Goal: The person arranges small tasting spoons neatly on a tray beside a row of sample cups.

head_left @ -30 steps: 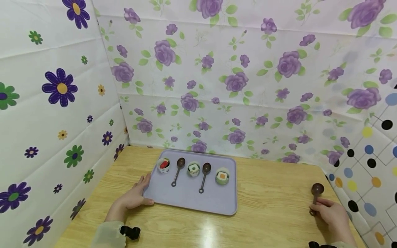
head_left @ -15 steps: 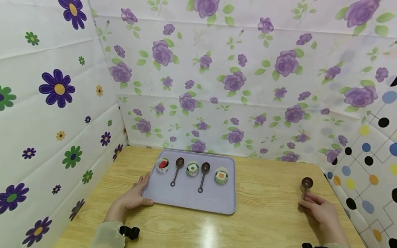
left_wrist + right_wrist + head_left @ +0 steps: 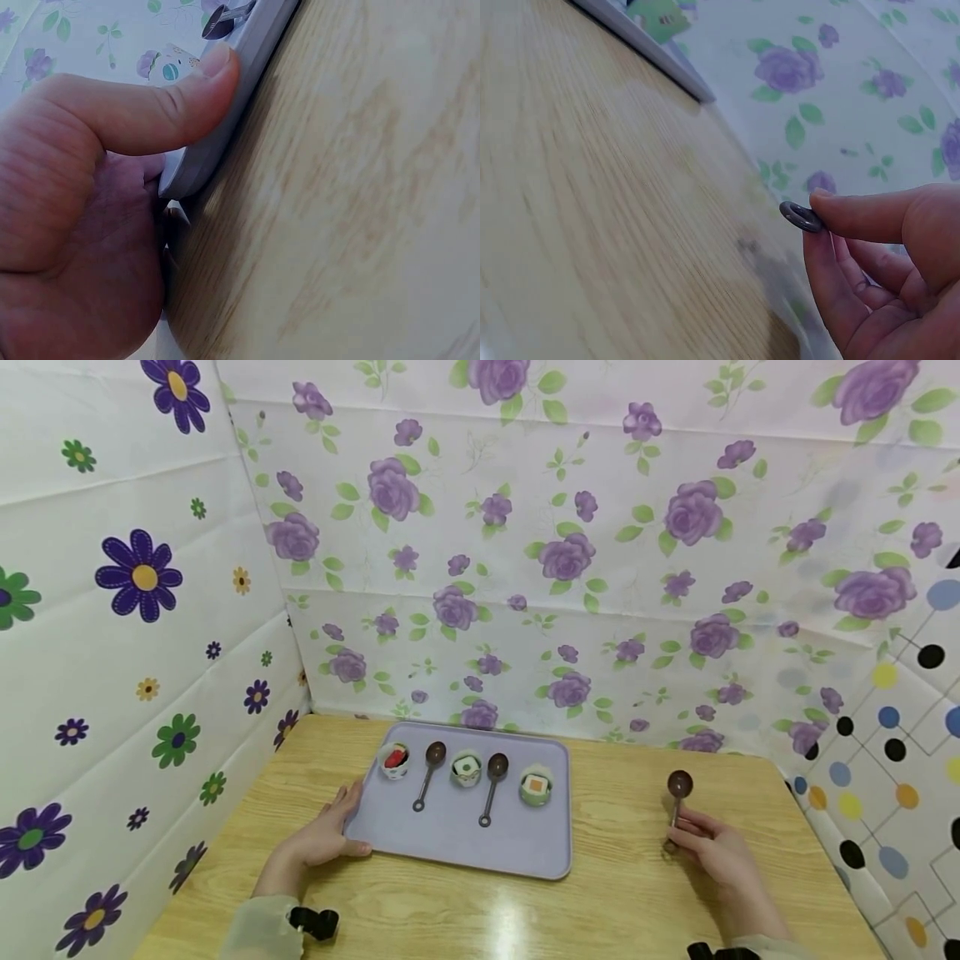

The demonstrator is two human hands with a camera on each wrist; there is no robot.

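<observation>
My right hand (image 3: 716, 852) pinches the handle of a brown spoon (image 3: 679, 785), bowl pointing away, right of the lilac tray (image 3: 442, 843). In the right wrist view, the ring end (image 3: 801, 217) of that handle pokes out between thumb and forefinger, above the table. My left hand (image 3: 318, 835) rests against the tray's near left corner, thumb along the front edge and fingers spread along the left side. On the tray are two more brown spoons (image 3: 435, 755) and three small patterned cups: one with red food (image 3: 395, 761), one with a white piece (image 3: 467, 769), one with a white-and-orange piece (image 3: 536, 785).
The wooden table (image 3: 600, 893) extends in front and to the right of the tray. A rose-print cloth (image 3: 570, 560) hangs behind it. Flowered cloth (image 3: 142, 693) closes the left side, and a dotted cloth (image 3: 900, 793) the right.
My right hand has moved left across the table with the brown spoon, closer to the tray. The left hand and the tray stay where they were.
</observation>
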